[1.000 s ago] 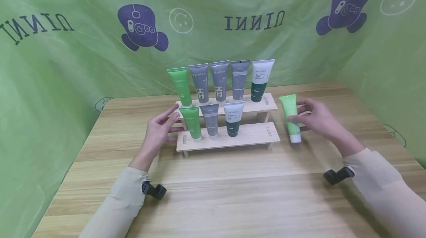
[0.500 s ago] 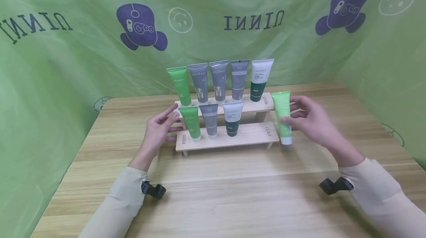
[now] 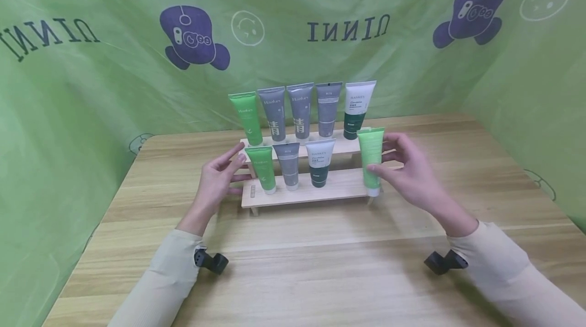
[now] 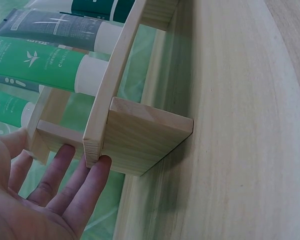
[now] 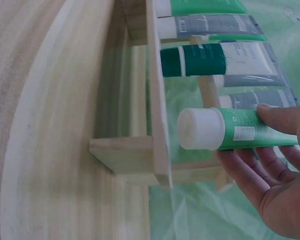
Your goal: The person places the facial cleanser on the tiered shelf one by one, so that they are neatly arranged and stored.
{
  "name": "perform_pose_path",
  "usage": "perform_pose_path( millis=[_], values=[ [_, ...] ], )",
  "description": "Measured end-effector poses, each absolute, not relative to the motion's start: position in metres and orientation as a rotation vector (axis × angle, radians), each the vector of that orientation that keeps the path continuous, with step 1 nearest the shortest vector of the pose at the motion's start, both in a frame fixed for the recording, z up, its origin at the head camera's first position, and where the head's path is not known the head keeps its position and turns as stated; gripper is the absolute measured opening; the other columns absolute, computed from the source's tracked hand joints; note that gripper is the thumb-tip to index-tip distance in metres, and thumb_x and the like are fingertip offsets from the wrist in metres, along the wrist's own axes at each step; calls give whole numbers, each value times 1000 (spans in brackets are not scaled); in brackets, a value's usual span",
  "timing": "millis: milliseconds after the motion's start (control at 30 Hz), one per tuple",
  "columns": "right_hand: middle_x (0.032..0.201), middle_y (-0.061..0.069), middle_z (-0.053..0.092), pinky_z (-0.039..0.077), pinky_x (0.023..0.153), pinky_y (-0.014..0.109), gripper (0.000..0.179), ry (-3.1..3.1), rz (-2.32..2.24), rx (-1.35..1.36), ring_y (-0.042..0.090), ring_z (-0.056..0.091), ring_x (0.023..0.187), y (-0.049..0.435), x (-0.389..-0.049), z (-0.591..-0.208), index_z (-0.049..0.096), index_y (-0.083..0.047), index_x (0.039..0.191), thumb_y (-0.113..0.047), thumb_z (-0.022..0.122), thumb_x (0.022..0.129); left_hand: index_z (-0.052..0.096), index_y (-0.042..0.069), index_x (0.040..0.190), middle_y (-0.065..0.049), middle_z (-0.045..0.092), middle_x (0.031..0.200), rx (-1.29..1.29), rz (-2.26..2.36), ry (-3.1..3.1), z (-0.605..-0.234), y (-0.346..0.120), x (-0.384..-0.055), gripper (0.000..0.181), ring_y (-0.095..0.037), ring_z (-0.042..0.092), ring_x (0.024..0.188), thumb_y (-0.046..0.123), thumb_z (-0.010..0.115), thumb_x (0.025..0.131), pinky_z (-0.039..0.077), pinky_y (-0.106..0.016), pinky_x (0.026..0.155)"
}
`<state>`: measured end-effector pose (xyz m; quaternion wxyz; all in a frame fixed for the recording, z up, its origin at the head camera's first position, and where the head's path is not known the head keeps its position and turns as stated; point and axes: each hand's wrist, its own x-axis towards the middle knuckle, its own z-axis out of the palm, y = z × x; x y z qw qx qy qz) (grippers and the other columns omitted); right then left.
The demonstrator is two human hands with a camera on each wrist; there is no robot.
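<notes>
My right hand (image 3: 412,174) holds a light green squeeze tube (image 3: 371,151) upright, white cap down, at the right end of a two-tier wooden stand (image 3: 336,190). In the right wrist view the thumb lies on one side of the tube and the fingers on the other, with the white cap (image 5: 200,128) a little off the lower board. My left hand (image 3: 216,182) rests at the stand's left end, its fingertips (image 4: 101,162) against the boards' ends. On the lower tier stand a green tube (image 3: 262,168), a grey tube (image 3: 289,167) and a white-and-dark-green tube (image 3: 320,163).
Along the upper tier stand a green tube (image 3: 247,118), several grey tubes (image 3: 299,113) and a white-and-dark-green tube (image 3: 358,108). The stand sits on a wood-grain table (image 3: 293,266). Green printed cloth (image 3: 284,62) hangs behind and at both sides.
My right hand has carried the light green tube leftward, from beside the stand to over the lower tier's right end. The left hand has stayed at the stand's left end.
</notes>
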<state>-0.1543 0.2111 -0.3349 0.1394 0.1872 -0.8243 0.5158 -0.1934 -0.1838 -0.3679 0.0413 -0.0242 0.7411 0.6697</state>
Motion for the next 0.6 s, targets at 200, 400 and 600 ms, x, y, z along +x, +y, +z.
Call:
perform_pose_path(
  millis=[200,400,600],
  values=[
    [113,14,61,59,79,20,56,-2373,1524,543,15,66,93,203,-156,-341,50,5,129,11,78,81,52,31,147,-22,63,129,-74,2046,2275,-368,-185,-193,55,-30,73,96,44,67,96,64,-46,70],
    [118,14,57,61,80,24,57,-2354,1612,525,16,63,100,196,-158,-346,45,4,132,9,76,84,52,31,147,-22,63,129,-73,2049,2275,-366,-184,-192,55,-27,74,93,43,67,97,64,-46,71],
    [118,16,57,61,82,26,57,-2311,1652,539,15,63,102,191,-160,-352,43,6,131,13,74,84,52,32,147,-21,63,129,-83,2045,2270,-366,-184,-192,54,-28,74,94,43,67,96,64,-44,70]
  ],
)
